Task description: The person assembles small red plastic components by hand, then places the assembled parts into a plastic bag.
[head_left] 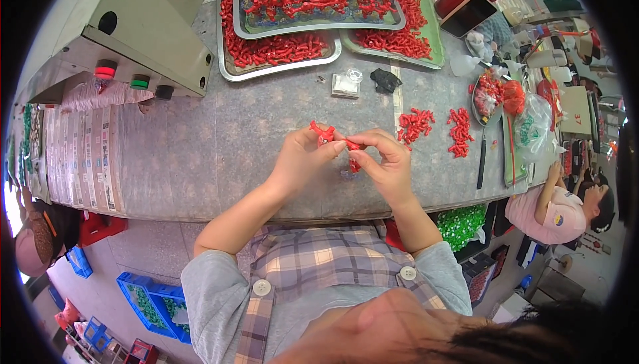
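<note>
A small glossy red plastic figure (324, 135) is pinched between my two hands, above the near part of the grey table (253, 131). My left hand (297, 159) closes its thumb and fingers round the figure's upper left part. On the other side, my right hand (385, 164) grips a red piece at the figure's lower right with thumb and forefinger. Fingers partly hide where the pieces meet. Just right of my right hand lie two loose piles of red parts, a nearer pile (416, 126) and a farther pile (460, 132).
Metal trays (279, 69) and a green tray (436, 47) of red parts stand at the back. A machine (153, 31) with buttons occupies the left. Beyond my hands lie a small square container (345, 85) and crumpled black plastic (385, 81). A co-worker (556, 214) sits at right.
</note>
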{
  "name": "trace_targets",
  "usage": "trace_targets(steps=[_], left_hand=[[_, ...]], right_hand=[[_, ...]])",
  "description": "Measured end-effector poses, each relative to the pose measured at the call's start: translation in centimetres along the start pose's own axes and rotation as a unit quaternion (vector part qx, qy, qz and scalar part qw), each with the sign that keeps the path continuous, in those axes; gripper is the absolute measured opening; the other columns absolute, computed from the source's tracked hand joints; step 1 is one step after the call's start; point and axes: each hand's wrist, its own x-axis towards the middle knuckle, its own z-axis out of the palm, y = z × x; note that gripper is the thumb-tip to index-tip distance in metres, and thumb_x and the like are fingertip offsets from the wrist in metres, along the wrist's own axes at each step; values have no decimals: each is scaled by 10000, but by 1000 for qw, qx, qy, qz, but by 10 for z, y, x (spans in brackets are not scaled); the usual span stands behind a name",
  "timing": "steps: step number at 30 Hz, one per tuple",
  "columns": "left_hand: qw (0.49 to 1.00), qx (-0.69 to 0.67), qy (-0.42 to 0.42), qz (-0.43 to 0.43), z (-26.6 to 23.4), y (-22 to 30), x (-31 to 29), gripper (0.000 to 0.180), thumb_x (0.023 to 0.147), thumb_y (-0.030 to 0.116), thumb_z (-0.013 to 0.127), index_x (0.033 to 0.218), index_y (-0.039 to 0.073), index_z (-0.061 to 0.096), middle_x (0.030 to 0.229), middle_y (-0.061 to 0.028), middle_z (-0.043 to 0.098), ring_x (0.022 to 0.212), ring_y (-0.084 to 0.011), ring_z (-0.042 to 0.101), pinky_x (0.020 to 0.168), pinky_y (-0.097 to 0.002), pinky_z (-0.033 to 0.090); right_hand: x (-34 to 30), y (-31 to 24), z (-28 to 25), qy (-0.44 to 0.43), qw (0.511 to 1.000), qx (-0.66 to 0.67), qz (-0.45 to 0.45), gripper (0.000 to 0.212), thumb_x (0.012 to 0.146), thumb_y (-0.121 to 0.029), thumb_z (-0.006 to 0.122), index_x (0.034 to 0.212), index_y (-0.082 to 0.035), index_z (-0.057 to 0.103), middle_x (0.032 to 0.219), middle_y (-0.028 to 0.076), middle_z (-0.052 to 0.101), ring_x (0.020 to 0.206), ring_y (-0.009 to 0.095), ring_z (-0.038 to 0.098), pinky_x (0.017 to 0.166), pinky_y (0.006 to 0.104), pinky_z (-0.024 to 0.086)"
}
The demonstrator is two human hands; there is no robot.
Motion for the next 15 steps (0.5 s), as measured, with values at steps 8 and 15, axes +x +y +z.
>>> trace_targets(steps=[8,15], left_hand=[[998,-53,15,-28,4,0,4,153,832,142,598,958,53,600,827,14,577,750,-63,505,691,-225,420],[995,-94,11,-10,-2,-1,7,290,872,243,539,1081,57,460,842,-36,528,820,-117,475,711,-268,389]], right_hand=[[45,6,-24,78,924,-296,-230,158,695,-27,671,849,-48,642,831,67,615,739,208,589,643,297,467],[94,28,-40,17,808,-472,-353,169,650,-53,627,816,-55,597,787,35,572,717,191,553,623,314,447]])
